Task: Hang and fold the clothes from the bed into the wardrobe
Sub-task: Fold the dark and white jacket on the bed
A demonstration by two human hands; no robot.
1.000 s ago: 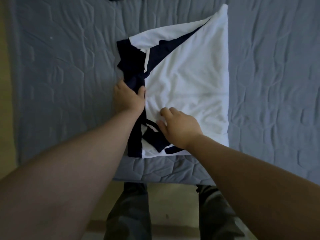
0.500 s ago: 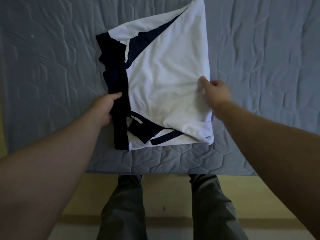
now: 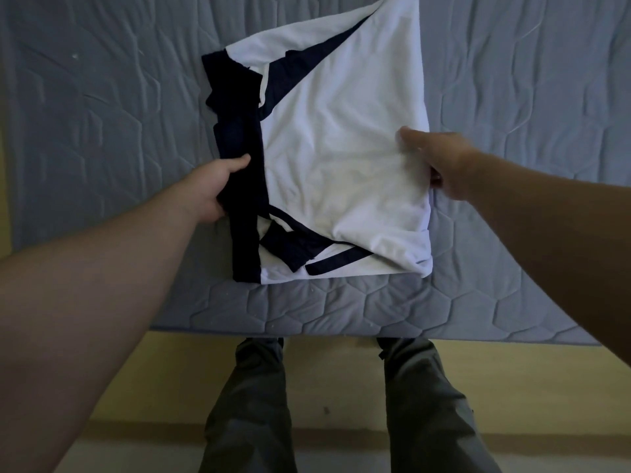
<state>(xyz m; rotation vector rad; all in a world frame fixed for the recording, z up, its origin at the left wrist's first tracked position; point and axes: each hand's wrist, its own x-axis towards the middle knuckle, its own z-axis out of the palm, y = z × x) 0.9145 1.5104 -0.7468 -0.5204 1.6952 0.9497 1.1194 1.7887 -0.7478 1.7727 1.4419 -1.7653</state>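
Observation:
A white shirt with navy sleeves and trim lies partly folded on the grey quilted bed, near its front edge. My left hand grips the navy left edge of the shirt, thumb on top and fingers tucked under the cloth. My right hand holds the white right edge, thumb lying on the fabric and fingers curled beneath it. The shirt's far corner runs out of view at the top.
The mattress edge runs across the middle of the view. Below it are a yellowish floor and my legs in dark trousers. No wardrobe is in view.
My right hand moved from the collar area near the bottom to the shirt's right edge and took hold. My left hand slid from the top of the navy side to grip its outer edge.

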